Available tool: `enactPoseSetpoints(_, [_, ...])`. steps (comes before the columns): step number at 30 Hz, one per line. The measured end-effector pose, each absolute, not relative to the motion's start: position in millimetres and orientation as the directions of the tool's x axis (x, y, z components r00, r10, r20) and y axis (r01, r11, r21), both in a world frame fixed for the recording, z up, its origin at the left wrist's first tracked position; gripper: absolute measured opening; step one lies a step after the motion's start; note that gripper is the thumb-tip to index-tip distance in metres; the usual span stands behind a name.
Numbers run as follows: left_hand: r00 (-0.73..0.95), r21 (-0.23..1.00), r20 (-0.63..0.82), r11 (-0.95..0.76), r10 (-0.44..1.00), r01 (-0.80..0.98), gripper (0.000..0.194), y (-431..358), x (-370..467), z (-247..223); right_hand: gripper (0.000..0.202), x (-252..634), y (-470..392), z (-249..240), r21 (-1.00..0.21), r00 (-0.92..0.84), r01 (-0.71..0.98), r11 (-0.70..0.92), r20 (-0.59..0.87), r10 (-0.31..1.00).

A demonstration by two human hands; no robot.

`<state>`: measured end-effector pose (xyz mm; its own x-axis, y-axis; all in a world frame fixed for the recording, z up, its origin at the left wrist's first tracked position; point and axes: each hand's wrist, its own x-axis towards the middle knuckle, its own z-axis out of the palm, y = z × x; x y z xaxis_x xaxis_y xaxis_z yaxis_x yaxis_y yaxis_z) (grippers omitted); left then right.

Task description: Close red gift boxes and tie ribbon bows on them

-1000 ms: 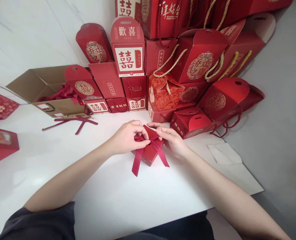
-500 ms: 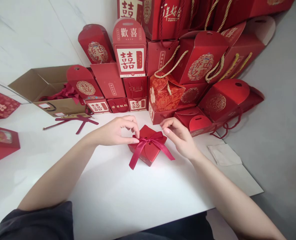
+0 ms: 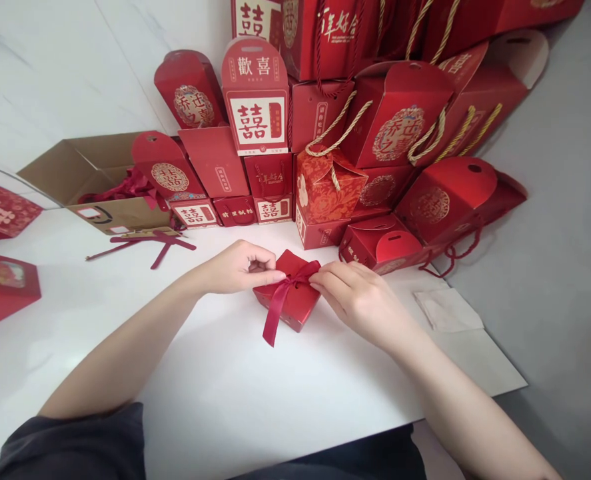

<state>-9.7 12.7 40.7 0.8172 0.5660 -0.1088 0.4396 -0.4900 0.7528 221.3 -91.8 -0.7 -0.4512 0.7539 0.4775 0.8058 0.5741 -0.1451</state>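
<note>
A small red box (image 3: 295, 308) sits on the white table, a dark red ribbon (image 3: 276, 313) tied in a bow on its top. One ribbon tail hangs over the box's front left side. My left hand (image 3: 248, 268) pinches the left part of the bow between thumb and finger. At the right of the bow, my right hand (image 3: 352, 293) has its fingertips closed on the ribbon's right loop. The right tail is hidden behind that hand.
Stacked red gift boxes (image 3: 255, 120) stand behind the hands. An open cardboard box (image 3: 125, 215) with red ribbons is at the back left, loose ribbon strips (image 3: 161, 248) before it. A folded white cloth (image 3: 450, 310) lies at the right.
My right hand has moved left and closed on the ribbon's right loop. My left hand has shifted slightly right and down at the bow.
</note>
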Motion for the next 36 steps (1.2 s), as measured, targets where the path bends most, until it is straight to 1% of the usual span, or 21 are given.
enactPoseSetpoints(1, [0.815, 0.766, -0.115, -0.472, 0.568, 0.436, 0.037, 13, -9, 39, 0.021, 221, -92, -1, -0.183, -0.419, 0.813, 0.552, 0.475, 0.774])
enactPoseSetpoints(2, [0.811, 0.78, -0.118, -0.452, 0.572, 0.433, 0.039, 13, -8, 37, 0.021, 220, -92, -1, -0.251, -0.374, 0.814, 0.523, 0.461, 0.805])
enactPoseSetpoints(5, [0.798, 0.816, -0.107, -0.407, 0.593, 0.411, 0.043, 13, -7, 33, 0.017, 218, -92, 1, -0.547, -0.252, 0.733, 0.404, 0.334, 0.908])
enactPoseSetpoints(7, [0.79, 0.83, -0.095, -0.391, 0.606, 0.399, 0.045, 13, -6, 30, 0.021, 219, -91, 4, -0.701, -0.228, 0.633, 0.329, 0.238, 0.944])
enactPoseSetpoints(9, [0.783, 0.835, -0.089, -0.383, 0.616, 0.396, 0.046, 13, -5, 28, 0.032, 222, -88, 5, -0.8, -0.215, 0.542, 0.258, 0.165, 0.963])
enactPoseSetpoints(12, [0.784, 0.831, -0.096, -0.384, 0.613, 0.402, 0.046, 12, -3, 28, 0.042, 229, -83, 6, -0.891, -0.227, 0.438, 0.12, 0.019, 0.974])
enactPoseSetpoints(14, [0.785, 0.824, -0.102, -0.39, 0.611, 0.411, 0.045, 11, -2, 28, 0.045, 234, -80, 6, -0.916, -0.253, 0.399, 0.047, -0.06, 0.966])
enactPoseSetpoints(16, [0.779, 0.821, -0.108, -0.387, 0.617, 0.42, 0.045, 11, -1, 28, 0.044, 237, -78, 7, -0.921, -0.271, 0.388, 0.014, -0.1, 0.957])
enactPoseSetpoints(18, [0.773, 0.824, -0.11, -0.377, 0.625, 0.423, 0.045, 10, 0, 26, 0.045, 237, -79, 9, -0.916, -0.273, 0.401, 0.014, -0.105, 0.956])
enactPoseSetpoints(23, [0.753, 0.835, -0.075, -0.371, 0.653, 0.405, 0.047, 11, 0, 22, 0.046, 233, -80, 9, -0.896, -0.218, 0.441, 0.048, -0.056, 0.974])
enactPoseSetpoints(26, [0.736, 0.841, -0.086, -0.347, 0.672, 0.415, 0.046, 11, 1, 20, 0.047, 234, -79, 6, -0.867, -0.196, 0.497, 0.029, -0.08, 0.977])
enactPoseSetpoints(28, [0.727, 0.84, -0.104, -0.331, 0.679, 0.43, 0.045, 11, 3, 19, 0.047, 237, -79, 5, -0.863, -0.202, 0.506, 0.006, -0.112, 0.973])
enactPoseSetpoints(31, [0.725, 0.848, -0.117, -0.311, 0.679, 0.429, 0.045, 11, 4, 18, 0.046, 247, -80, 9, -0.881, -0.279, 0.473, -0.01, -0.16, 0.947])
enactPoseSetpoints(34, [0.752, 0.869, -0.112, -0.303, 0.649, 0.391, 0.047, 13, 1, 18, 0.045, 262, -81, 17, -0.871, -0.439, 0.491, -0.004, -0.251, 0.863])
enactPoseSetpoints(36, [0.776, 0.881, -0.121, -0.293, 0.619, 0.371, 0.044, 15, -2, 18, 0.042, 271, -80, 21, -0.873, -0.498, 0.487, -0.001, -0.279, 0.821])
